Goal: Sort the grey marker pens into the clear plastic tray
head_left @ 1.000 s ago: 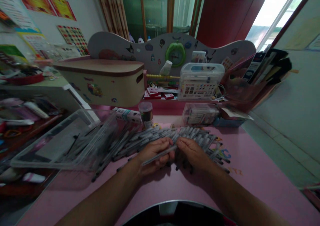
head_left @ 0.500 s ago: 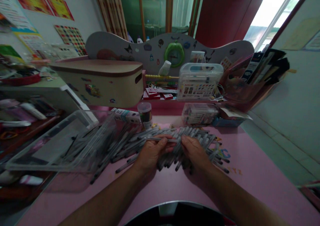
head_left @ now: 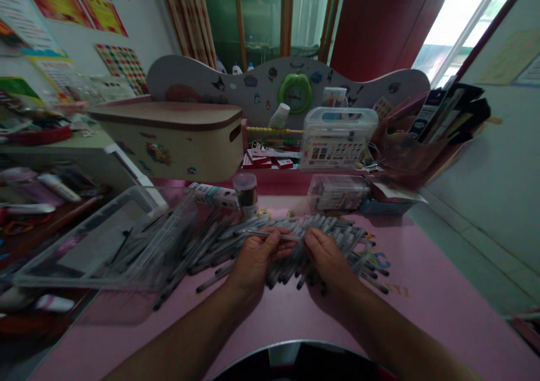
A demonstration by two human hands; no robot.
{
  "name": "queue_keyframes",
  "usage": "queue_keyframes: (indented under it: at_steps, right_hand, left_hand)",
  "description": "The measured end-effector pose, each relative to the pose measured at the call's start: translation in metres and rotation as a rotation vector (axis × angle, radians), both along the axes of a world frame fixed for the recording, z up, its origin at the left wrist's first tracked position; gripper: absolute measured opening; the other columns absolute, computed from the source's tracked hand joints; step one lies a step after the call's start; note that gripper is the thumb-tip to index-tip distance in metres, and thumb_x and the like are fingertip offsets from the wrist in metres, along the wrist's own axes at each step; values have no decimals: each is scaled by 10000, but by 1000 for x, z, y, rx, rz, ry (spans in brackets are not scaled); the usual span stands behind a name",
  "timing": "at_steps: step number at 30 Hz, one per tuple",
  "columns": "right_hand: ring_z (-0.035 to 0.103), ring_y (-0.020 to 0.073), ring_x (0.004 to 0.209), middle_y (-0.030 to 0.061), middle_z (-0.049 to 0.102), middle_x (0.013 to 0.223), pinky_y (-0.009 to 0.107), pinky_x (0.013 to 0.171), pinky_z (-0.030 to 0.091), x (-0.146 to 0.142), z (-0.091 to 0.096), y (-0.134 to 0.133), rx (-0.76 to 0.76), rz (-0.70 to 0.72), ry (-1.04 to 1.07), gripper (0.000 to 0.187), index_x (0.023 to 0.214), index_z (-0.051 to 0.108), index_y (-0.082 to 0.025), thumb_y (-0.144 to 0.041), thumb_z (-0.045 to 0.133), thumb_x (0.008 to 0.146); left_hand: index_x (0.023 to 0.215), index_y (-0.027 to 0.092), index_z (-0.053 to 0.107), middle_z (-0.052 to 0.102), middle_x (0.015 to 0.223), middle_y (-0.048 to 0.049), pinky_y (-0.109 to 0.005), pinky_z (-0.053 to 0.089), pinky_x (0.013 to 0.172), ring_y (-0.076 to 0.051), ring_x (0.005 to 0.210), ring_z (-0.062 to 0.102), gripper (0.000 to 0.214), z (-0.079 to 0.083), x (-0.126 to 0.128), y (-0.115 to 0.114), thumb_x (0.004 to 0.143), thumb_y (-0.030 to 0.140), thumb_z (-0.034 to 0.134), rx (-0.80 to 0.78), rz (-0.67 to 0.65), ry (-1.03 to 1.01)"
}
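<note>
A heap of grey pens (head_left: 337, 237) lies across the pink desk (head_left: 422, 313). My left hand (head_left: 255, 260) is closed around a bundle of these pens, and one pen (head_left: 270, 235) lies across its fingertips. My right hand (head_left: 327, 257) sits just to the right, fingers curled and pinching the same bundle from the other side. Both hands rest low on the pile, almost touching each other.
A clear plastic tray (head_left: 97, 246) with some pens stands at the left. Behind the pile are a small jar (head_left: 246, 192), a clear marker case (head_left: 337, 139), a smaller clear box (head_left: 337, 192) and a cream box (head_left: 172, 139). A rack of books (head_left: 447, 116) stands at the back right.
The single pen held across both hands has been lifted from low in front to the top of the fingers. Both hands have gathered a bundle of pens between them.
</note>
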State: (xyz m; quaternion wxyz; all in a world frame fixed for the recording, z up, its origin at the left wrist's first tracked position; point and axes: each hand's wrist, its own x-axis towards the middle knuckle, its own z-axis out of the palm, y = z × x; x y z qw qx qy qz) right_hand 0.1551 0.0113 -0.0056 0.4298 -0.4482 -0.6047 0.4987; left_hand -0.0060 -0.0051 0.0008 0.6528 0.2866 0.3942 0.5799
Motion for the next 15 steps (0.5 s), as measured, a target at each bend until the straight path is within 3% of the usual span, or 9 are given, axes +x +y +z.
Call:
queue_keyframes:
  at_steps: [2, 4, 8, 10, 13, 15]
  right_hand:
    - [374, 127, 534, -52, 444, 647, 236, 499, 308, 0, -2, 0, -25, 6, 100, 178, 849, 519, -232, -402, 554, 888]
    - [390, 128, 539, -55, 459, 666, 234, 504, 320, 0, -3, -1, -44, -24, 167, 174, 930, 525, -244, -405, 564, 878]
    - [389, 138, 557, -30, 431, 606, 255, 516, 317, 1, 0, -1, -30, -17, 30, 390, 667, 491, -213, -488, 449, 940]
    - [370, 132, 542, -36, 411, 587, 252, 501, 304, 0, 1, -1, -27, 19, 5, 385, 641, 466, -213, -473, 484, 923]
    - [365, 116, 512, -58, 433, 621, 228, 473, 298, -1, 2, -2, -63, 19, 138, 182, 837, 527, -225, -397, 582, 852]
    - [369, 114, 507, -58, 443, 630, 223, 467, 297, -2, 1, -3, -99, 8, 200, 178, 913, 540, -231, -391, 580, 846]
  left_hand:
    - [878, 126, 706, 761, 832, -87, -235, 589, 697, -166, 749, 725, 213, 0, 0, 0, 773, 306, 747, -2, 4, -6]
    - [871, 127, 704, 761, 825, -85, -232, 586, 693, -166, 751, 725, 213, 0, -1, 1, 769, 309, 750, -1, 11, -9]
    - [880, 127, 702, 761, 831, -85, -245, 584, 713, -168, 757, 723, 222, 1, -1, 0, 772, 317, 745, 15, 6, 6]
    - [879, 127, 700, 758, 824, -83, -248, 584, 708, -170, 753, 722, 231, 1, 0, 0, 764, 320, 751, 13, 8, 9]
    - [876, 126, 695, 753, 810, -81, -248, 582, 699, -174, 750, 723, 234, 1, 0, 0, 755, 317, 756, 9, 24, 11]
    - [877, 125, 691, 751, 808, -85, -252, 579, 702, -178, 751, 724, 228, 1, 0, 0, 762, 315, 748, 9, 25, 18]
